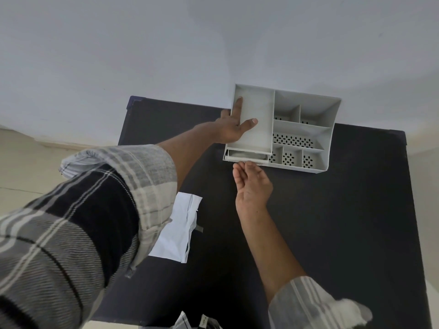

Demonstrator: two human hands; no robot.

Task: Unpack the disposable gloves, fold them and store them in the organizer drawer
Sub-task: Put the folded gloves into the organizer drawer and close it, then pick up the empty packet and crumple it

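A grey plastic organizer (pixel 306 129) stands at the far edge of the black table (pixel 332 222), against the wall. My left hand (pixel 234 125) grips its left side, index finger and thumb lying on the big left compartment. The drawer (pixel 247 158) at the organizer's front left is open a little, with pale folded gloves (pixel 245 153) showing inside. My right hand (pixel 251 186) is just in front of the drawer, fingertips at its front edge, fingers slightly curled and holding nothing. The white glove package (pixel 180 231) lies flat on the table, partly under my left sleeve.
The organizer's right side has several small compartments with perforated floors (pixel 293 140). A pale wall rises right behind it. Beige floor (pixel 28 167) shows to the left of the table. Some cloth and a label (pixel 204 322) sit at the near table edge.
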